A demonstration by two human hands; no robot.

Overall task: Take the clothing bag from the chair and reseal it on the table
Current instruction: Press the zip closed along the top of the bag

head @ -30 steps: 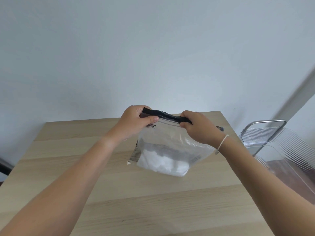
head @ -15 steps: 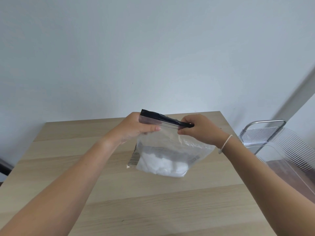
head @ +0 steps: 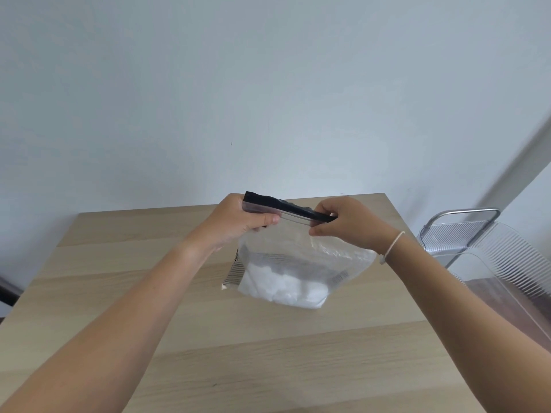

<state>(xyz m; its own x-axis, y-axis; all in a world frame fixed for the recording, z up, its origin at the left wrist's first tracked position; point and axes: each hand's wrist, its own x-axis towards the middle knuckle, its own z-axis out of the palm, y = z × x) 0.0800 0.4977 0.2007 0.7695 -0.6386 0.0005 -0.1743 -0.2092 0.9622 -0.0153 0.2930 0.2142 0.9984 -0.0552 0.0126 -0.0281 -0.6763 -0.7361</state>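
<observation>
A clear plastic clothing bag (head: pixel 301 263) with a black zip strip (head: pixel 286 207) along its top stands on the light wooden table (head: pixel 268 353). White folded fabric fills its bottom. My left hand (head: pixel 238 222) pinches the strip's left end. My right hand (head: pixel 346 225), a white cord around its wrist, pinches the strip's right end between thumb and fingers. A striped flap (head: pixel 234 271) sticks out at the bag's lower left, and I cannot tell if it belongs to the bag.
A transparent ribbed chair with a metal frame (head: pixel 465 231) stands off the table's right edge. A plain pale wall rises behind the table. A dark object (head: pixel 7 290) shows at the far left edge.
My left hand has slid from over the strip's left end to under it, baring the black strip. My right hand has shifted right along the strip.
</observation>
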